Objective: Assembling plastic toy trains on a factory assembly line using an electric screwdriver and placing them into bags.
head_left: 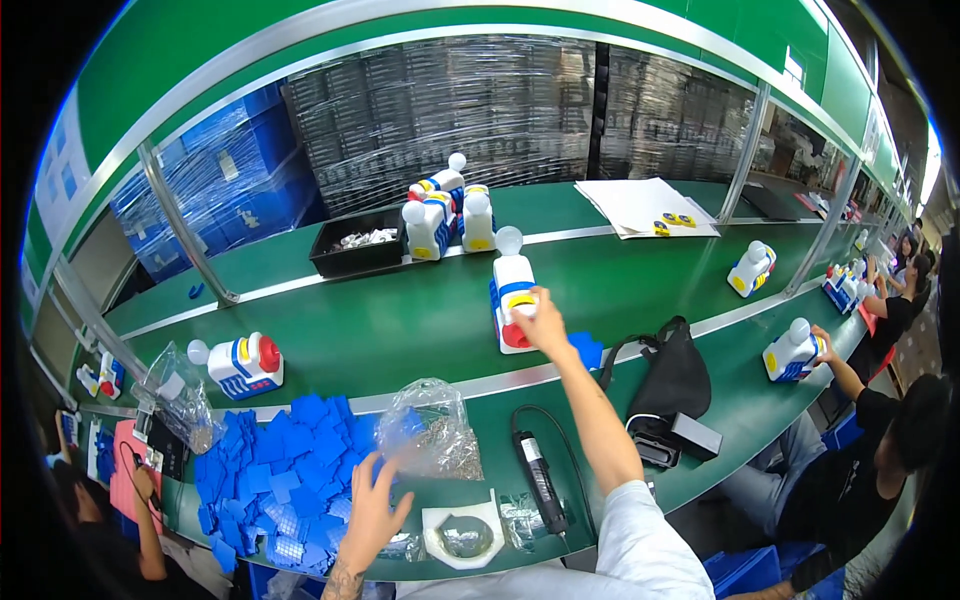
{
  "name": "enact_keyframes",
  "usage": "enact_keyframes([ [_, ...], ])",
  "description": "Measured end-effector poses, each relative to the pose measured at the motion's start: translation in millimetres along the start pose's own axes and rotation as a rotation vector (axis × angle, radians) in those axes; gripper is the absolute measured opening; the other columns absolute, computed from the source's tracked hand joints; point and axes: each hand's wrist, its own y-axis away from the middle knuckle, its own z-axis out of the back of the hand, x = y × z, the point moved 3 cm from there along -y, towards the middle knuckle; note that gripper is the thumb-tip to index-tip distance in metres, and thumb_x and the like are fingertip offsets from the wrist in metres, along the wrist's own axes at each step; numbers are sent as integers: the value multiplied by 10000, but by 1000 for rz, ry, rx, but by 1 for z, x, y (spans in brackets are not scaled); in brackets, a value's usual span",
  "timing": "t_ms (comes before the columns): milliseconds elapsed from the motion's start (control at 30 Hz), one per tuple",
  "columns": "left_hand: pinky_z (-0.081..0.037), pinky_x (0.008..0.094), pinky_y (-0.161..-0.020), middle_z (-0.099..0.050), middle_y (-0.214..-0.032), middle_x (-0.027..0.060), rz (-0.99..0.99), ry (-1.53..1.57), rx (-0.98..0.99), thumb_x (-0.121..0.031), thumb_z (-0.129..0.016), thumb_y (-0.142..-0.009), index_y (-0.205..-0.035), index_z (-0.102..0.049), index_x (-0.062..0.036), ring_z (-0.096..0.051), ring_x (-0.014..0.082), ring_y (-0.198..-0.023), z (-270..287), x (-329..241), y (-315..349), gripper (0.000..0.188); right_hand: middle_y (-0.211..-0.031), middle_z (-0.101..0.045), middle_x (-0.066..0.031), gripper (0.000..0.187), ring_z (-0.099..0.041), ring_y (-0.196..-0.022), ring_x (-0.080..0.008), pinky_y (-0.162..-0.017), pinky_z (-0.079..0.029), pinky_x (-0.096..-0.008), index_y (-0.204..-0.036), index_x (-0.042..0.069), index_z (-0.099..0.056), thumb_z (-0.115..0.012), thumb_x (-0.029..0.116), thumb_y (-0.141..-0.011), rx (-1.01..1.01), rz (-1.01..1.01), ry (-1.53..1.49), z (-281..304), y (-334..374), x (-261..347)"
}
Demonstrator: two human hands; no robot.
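"So, where is the white plastic bottle-shaped unit (513,290) with blue stripes, a yellow patch and a round red part?"

"Straight ahead on the green counter (390,320), its translucent white ball end pointing to the far side. The right hand (540,325) is at its near right edge, touching it, so most of the unit lies left of and beyond that hand."

"Is it gripped?"

"The fingers are bent against it, beside the red part, but I cannot tell whether they hold it firmly."

"And the left hand (375,505)?"

"Spread wide and holding nothing that I can see, near and to the left, by the right edge of a heap of flat blue square pieces (285,475). A clear crinkled plastic bag (445,440) of small greyish bits lies just beyond its fingers."

"What is hard to make out?"

"The left fingertips blur against the bag, and I cannot tell whether they touch it. The right fingers cover part of the unit's near right side. A single blue flat piece (588,350), right of the right hand, is partly covered by the forearm. The left forearm is cut off at the near edge."
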Motion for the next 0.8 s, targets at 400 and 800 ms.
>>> enact_keyframes([
  [400,-412,403,-841,-486,-1072,194,160,110,-92,-18,-644,-696,-1116,-515,-30,-492,360,-993,17,8,37,439,-1354,-328,-188,1090,-321,-1257,-363,-974,-361,-496,-1334,37,-294,-829,468,-488,493,-592,765,67,24,-88],
  [800,-405,419,-808,-518,-993,157,122,109,-166,-23,-658,-670,-1046,-553,-47,-494,346,-906,1,20,68,391,-1316,-436,-130,1116,-442,-1192,-297,-960,-385,-484,-1338,97,-270,-885,314,-432,307,-941,515,68,27,-125],
])
